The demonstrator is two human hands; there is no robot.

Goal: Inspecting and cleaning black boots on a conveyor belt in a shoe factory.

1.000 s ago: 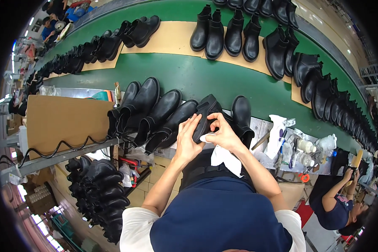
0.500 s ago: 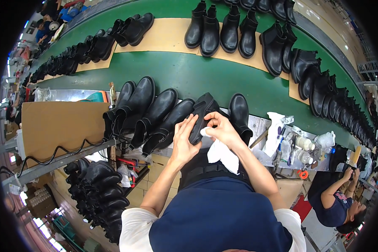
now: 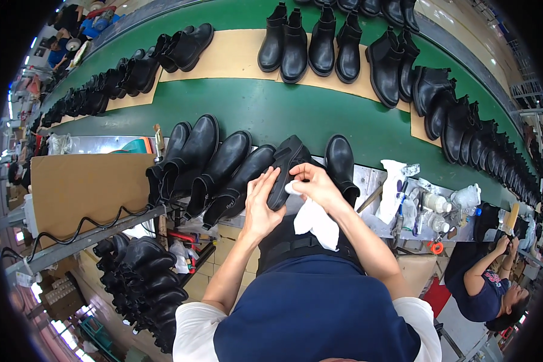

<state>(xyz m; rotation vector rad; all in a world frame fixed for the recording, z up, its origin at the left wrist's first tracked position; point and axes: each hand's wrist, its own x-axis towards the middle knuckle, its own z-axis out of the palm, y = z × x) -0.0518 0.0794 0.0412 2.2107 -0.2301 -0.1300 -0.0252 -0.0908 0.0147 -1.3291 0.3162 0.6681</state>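
A black ankle boot point(image 3: 286, 158) lies tilted at the bench edge in front of me, its dark sole facing up toward me. My left hand point(image 3: 263, 204) is closed round its left side near the sole. In my right hand point(image 3: 317, 186) a white cloth point(image 3: 317, 224) is bunched between the fingers at the boot's sole edge, and the rest hangs down over my lap. To the left of the held boot several black boots point(image 3: 228, 158) lie with toes pointing away. One more black boot point(image 3: 340, 160) stands just to the right.
Boots line cardboard strips point(image 3: 238, 55) on the green table point(image 3: 259, 99). Bottles point(image 3: 435, 204) and a white rag point(image 3: 391, 188) lie on the right bench. A cardboard panel point(image 3: 90, 190) stands left, above a rack of boots point(image 3: 148, 271). A co-worker point(image 3: 485, 289) sits right.
The view has shifted slightly, so the boots on the table sit a little to the left and the near ones lower. My hands keep nearly the same hold on the boot and cloth.
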